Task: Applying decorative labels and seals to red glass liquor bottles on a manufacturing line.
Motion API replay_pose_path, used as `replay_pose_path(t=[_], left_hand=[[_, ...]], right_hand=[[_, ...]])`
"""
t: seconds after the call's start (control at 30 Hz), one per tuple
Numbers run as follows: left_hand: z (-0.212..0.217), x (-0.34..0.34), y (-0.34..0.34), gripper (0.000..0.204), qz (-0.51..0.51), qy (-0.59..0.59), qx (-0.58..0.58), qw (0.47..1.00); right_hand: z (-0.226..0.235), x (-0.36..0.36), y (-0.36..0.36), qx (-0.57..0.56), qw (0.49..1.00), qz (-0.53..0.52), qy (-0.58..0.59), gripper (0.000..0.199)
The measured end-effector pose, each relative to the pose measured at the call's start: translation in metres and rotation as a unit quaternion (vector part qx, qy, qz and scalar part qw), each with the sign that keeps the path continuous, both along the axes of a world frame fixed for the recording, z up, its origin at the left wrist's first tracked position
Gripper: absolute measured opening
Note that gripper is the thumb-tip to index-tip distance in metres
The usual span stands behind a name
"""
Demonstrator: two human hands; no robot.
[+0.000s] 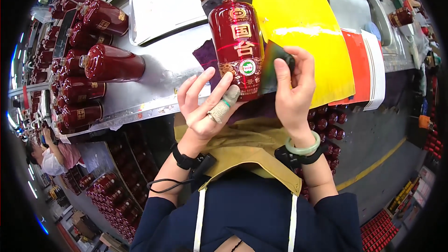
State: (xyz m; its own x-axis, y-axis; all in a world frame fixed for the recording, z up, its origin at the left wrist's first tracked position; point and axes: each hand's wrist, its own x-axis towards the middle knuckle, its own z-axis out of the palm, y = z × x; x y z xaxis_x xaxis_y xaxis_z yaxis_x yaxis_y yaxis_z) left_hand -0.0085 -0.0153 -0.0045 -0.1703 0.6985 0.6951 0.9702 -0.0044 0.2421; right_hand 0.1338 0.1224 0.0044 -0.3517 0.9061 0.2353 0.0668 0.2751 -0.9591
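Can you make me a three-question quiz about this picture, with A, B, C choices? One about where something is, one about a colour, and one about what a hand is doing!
1. Where do the spare red bottles lie?
A. To the person's left on the metal table
B. On the big sheet
C. In the person's lap

2. What colour is the big sheet behind the held bottle?
A. Blue
B. Yellow
C. White

3. What is the right hand doing?
A. Resting flat on the table
B. Hanging empty
C. Pinching a small dark piece against the bottle

Answers: 1 A, they lie on their sides in a row there. 2 B, it shines bright yellow. 3 C, its fingers grip the piece while the left hand props the bottle.
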Motion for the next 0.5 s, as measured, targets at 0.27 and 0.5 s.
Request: replay_pose_path(t=[0.27,0.5], left_hand=[[0.002,-0.007,0.0,0.056,0.0,0.134,-0.055,0.99],[0.024,-0.003,0.03,0.03,-0.021,0.099,-0.116,0.988]], right_hand=[[-0.015,0.021,0.014,0.026,0.998,-0.051,-0.03,0.021],[-0.01,0.023,0.013,-0.043,0.998,-0.031,0.039,0.023]])
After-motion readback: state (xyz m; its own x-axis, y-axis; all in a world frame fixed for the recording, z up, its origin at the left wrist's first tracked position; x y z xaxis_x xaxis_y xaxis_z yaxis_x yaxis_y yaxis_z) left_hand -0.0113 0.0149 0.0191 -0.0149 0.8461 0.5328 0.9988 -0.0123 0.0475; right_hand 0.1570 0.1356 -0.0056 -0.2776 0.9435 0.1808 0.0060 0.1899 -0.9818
